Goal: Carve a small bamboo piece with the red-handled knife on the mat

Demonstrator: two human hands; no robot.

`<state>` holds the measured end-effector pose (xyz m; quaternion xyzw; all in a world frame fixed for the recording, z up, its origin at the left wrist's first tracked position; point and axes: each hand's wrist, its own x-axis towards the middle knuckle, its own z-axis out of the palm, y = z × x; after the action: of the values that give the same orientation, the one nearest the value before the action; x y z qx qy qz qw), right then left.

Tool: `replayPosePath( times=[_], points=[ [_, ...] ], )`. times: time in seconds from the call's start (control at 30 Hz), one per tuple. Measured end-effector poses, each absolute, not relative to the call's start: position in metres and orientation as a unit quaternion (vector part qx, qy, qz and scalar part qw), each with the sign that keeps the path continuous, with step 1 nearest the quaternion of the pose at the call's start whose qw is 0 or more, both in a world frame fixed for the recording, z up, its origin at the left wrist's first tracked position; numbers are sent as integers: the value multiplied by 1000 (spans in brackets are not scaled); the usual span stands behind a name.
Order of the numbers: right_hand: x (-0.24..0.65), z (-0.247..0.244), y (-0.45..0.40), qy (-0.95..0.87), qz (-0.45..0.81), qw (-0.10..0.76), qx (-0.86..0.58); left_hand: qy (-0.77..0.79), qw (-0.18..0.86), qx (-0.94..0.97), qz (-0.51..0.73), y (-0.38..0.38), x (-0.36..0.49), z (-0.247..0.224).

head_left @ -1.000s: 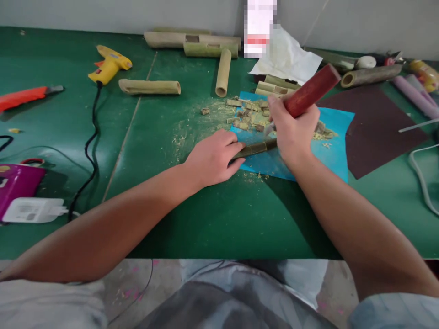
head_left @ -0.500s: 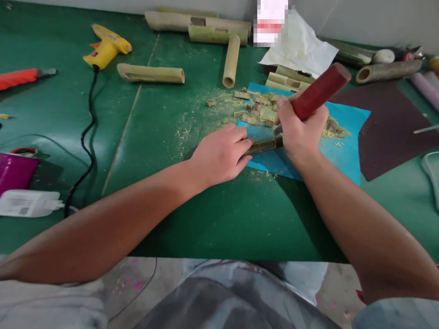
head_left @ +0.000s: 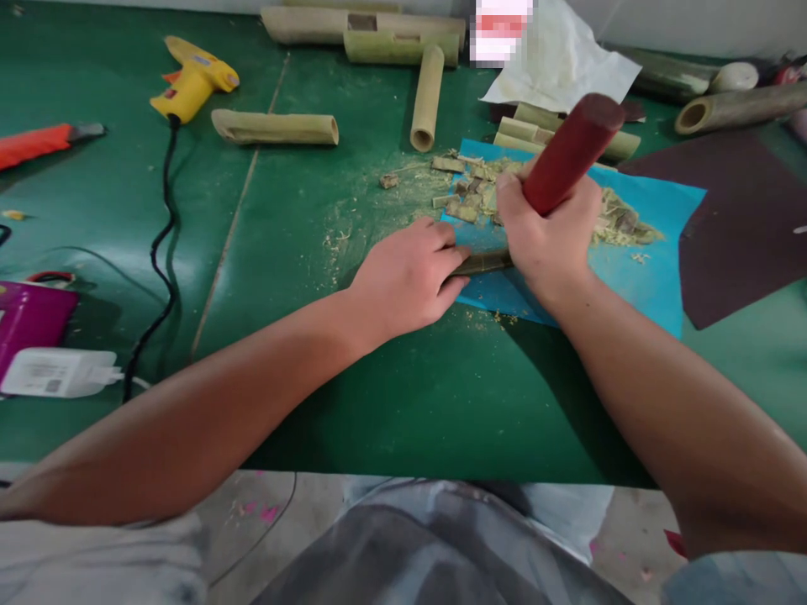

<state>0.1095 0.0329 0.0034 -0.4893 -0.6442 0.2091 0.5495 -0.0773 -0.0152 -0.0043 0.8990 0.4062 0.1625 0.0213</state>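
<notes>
My left hand (head_left: 413, 277) grips the near end of a narrow bamboo piece (head_left: 484, 262), pressing it down over a blue sheet (head_left: 656, 286). My right hand (head_left: 551, 223) is wrapped around a hand tool with a thick red handle (head_left: 573, 151), which leans up and to the right. The tool's working end is hidden under my right hand, at the other end of the bamboo. Bamboo chips (head_left: 466, 202) and shavings (head_left: 627, 220) are heaped on the sheet behind my hands.
Cut bamboo tubes (head_left: 277, 128) lie along the back of the green table (head_left: 403, 403). At left are a yellow glue gun (head_left: 192, 84) with a black cord, an orange-handled tool (head_left: 38, 147) and a white charger (head_left: 60, 372). Brown sandpaper-like sheet (head_left: 737, 227) lies at right.
The red handle has swung to the left and stands more upright. My right hand has shifted slightly left along the bamboo. My left hand stays on the piece. The view has shifted slightly.
</notes>
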Motion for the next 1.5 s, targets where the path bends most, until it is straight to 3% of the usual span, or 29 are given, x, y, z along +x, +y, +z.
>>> replayPosePath(
  times=[0.4,0.6,1.03,1.33,1.5],
  points=[
    [111,2,44,-601,253,527,-545,406,46,895,180,-8,-81,-7],
    [115,-5,50,-568,312,562,-514,399,35,900,168,-5,-80,-3],
    [111,1,44,-561,326,566,-508,405,40,899,161,-11,-79,1],
    [96,9,43,-577,230,573,-535,402,50,902,148,-6,-80,0],
    [98,16,46,-532,279,553,-577,398,40,905,146,-10,-77,-1]
  ],
)
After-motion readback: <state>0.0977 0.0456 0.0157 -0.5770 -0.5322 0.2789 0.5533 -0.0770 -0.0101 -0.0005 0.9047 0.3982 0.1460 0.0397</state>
